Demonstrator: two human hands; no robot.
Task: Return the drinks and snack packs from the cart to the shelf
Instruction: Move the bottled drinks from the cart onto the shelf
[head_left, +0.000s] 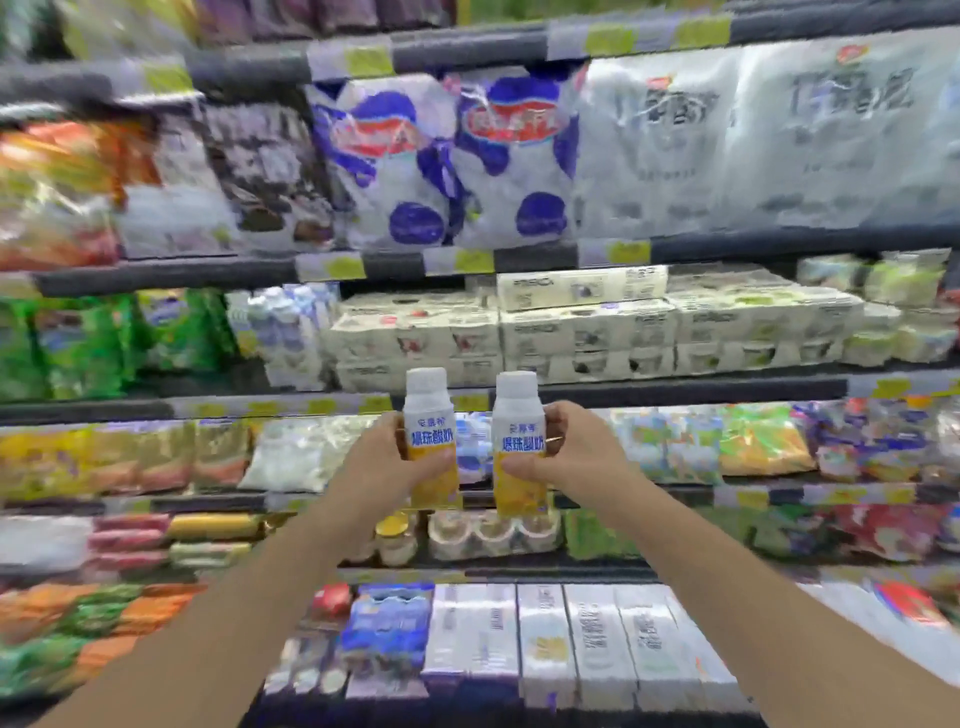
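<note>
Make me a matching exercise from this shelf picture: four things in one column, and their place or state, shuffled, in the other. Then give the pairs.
Things:
1. left hand
2. right hand
3. blue-spotted bags
4. white cartons

Place or state:
A. lowest shelf in view
B. grips the right-side yogurt bottle
C. upper shelf, above the stacked cream boxes
D. grips the left-side yogurt bottle

Pairs: 1-D, 2-B, 3-C, 4-A

Bright, even light; heavy motion blur smears the shelves, worst toward the edges.
</note>
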